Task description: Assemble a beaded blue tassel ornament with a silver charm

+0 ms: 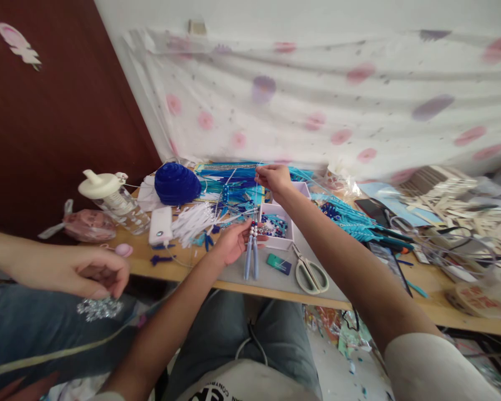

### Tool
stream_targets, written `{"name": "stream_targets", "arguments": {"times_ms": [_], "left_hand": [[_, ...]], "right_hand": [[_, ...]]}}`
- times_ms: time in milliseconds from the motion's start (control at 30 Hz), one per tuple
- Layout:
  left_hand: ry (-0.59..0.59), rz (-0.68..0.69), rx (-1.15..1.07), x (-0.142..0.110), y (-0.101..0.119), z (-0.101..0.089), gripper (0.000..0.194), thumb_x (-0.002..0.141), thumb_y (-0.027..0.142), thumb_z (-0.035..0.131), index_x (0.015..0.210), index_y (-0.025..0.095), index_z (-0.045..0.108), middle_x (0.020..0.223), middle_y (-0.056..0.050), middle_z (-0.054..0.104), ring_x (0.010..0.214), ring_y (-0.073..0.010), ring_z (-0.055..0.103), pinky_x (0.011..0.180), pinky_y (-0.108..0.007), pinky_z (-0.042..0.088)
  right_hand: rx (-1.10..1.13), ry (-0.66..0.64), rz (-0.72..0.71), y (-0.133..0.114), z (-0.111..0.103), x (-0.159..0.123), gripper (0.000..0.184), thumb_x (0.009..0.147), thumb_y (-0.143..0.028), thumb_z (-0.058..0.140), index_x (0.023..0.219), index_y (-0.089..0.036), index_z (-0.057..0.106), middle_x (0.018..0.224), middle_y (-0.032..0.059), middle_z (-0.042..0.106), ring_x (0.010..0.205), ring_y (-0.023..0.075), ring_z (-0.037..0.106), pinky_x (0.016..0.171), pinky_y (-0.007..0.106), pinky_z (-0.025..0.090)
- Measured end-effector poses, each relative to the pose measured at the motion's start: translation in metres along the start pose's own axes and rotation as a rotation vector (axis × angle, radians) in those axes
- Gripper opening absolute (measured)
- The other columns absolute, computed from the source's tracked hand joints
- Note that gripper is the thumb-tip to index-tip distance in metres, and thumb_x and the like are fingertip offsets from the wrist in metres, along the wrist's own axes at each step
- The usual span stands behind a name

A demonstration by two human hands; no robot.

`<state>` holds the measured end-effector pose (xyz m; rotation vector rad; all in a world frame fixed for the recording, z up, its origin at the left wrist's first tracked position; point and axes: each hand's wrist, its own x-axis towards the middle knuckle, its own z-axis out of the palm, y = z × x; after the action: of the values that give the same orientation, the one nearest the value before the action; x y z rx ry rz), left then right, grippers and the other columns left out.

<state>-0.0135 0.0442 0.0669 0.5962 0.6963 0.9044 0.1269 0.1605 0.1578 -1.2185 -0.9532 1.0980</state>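
My right hand (275, 181) is raised above the table, fingertips pinched on a thin pale thread (257, 192) that runs downward. Lower down, my left hand (234, 242) holds the string of red, white and dark beads (253, 229), its fingers partly behind them. Two light blue-grey tassels (251, 262) hang from the beads over the table's front. Close behind stands a white box (281, 243) with loose blue, red and white beads (275, 224). Scissors (311, 273) and a small green-and-dark packet (279, 264) lie to the right of the tassels.
At left, another person's hand (96, 270) holds a silvery beaded piece (99, 309). A blue yarn bundle (176, 184), a lidded bottle (114, 203), a white device (161, 226) and white tassels (194, 223) crowd the table's left. Turquoise cords (350, 220) and wooden sticks (463, 211) lie right.
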Motion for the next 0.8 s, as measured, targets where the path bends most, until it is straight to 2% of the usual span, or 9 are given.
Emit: {"name": "stream_targets", "arguments": {"times_ms": [167,333,567,800], "left_hand": [[-0.038,0.044,0.058,-0.009,-0.007,-0.002,0.023,0.098,0.027,0.058,0.092,0.013,0.076,0.096,-0.013,0.080,0.102,-0.0312,0.076,0.097,-0.048,0.059],[-0.058,0.086,0.157,-0.018,-0.013,-0.002,0.025,0.099,0.024,0.056,0.087,0.022,0.078,0.095,-0.007,0.081,0.104,-0.0300,0.075,0.101,-0.050,0.054],[-0.039,0.115,0.175,-0.021,-0.015,0.001,0.024,0.096,0.027,0.060,0.079,0.023,0.076,0.096,-0.007,0.081,0.105,-0.0309,0.075,0.102,-0.051,0.054],[-0.041,0.102,0.223,-0.022,-0.016,-0.002,0.018,0.093,0.036,0.066,0.083,0.027,0.078,0.096,-0.004,0.081,0.111,-0.0332,0.073,0.099,-0.053,0.056]], "right_hand": [[0.004,-0.006,-0.002,-0.003,0.000,-0.001,0.024,0.081,-0.008,0.077,0.062,-0.014,0.064,0.054,-0.0013,0.062,0.051,0.0082,0.059,0.055,0.017,0.055],[0.003,-0.017,-0.006,-0.004,0.000,-0.004,0.025,0.082,-0.007,0.076,0.061,-0.014,0.064,0.054,-0.0010,0.062,0.050,0.0074,0.058,0.054,0.016,0.054],[0.008,-0.018,-0.007,-0.003,0.002,-0.005,0.024,0.082,-0.007,0.075,0.062,-0.013,0.064,0.053,-0.0017,0.061,0.049,0.0071,0.057,0.053,0.016,0.054],[0.016,-0.017,0.005,-0.003,0.003,-0.006,0.026,0.080,-0.008,0.078,0.060,-0.014,0.063,0.052,-0.0021,0.060,0.049,0.0072,0.057,0.054,0.016,0.053]]}}
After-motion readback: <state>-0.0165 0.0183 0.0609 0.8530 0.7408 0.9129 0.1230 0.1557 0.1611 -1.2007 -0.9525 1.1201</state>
